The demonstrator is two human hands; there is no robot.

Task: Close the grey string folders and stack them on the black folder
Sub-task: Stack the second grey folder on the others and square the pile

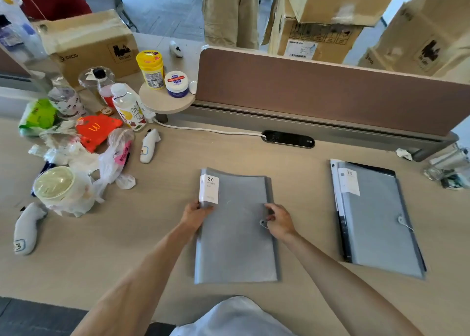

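Pinching round clasp (263, 223), right hand (279, 221) steadies matte grey folder (235, 236).

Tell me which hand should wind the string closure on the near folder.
Right hand: its fingertips sit at the string button on the grey folder, while the left hand steadies the spine edge.

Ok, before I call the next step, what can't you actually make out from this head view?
- String on the centre grey folder: the right hand covers the clasp, so wound or loose is unclear.
- Black folder: only edges show beneath the right grey folder.
- Small print on the white label: too small beyond "20".
- Left hand: fingertips tucked at the folder's edge.
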